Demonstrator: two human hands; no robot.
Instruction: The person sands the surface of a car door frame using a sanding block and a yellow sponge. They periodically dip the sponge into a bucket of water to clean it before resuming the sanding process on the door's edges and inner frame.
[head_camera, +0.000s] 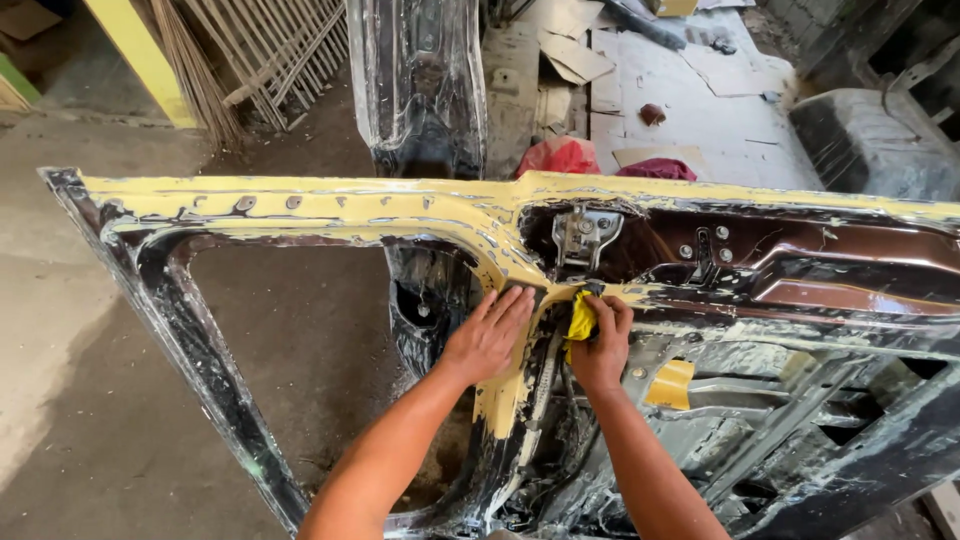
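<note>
Head view. A small folded yellow pad (581, 317) lies pressed against the inner frame of a stripped car door (300, 215), just below the door's latch bracket (583, 235), at the centre of the scene. The right hand (601, 345) grips the pad, its fingers (617, 312) curled closed around it, knuckles turned upward and the forearm rising from the near edge. The left hand (488, 335) rests flat on the yellow-coated pillar just left of the pad, fingers extended and together, palm down, holding nothing; its forearm runs in from the near left. The two hands lie close together but apart. The door stands across the scene, its window opening at left, its yellow-coated upper rail running left to right. Beyond it, far, stands a dark body panel (420, 85), with red cloth (560, 157) and cardboard sheets (575, 55) on the floor (90, 400).
</note>
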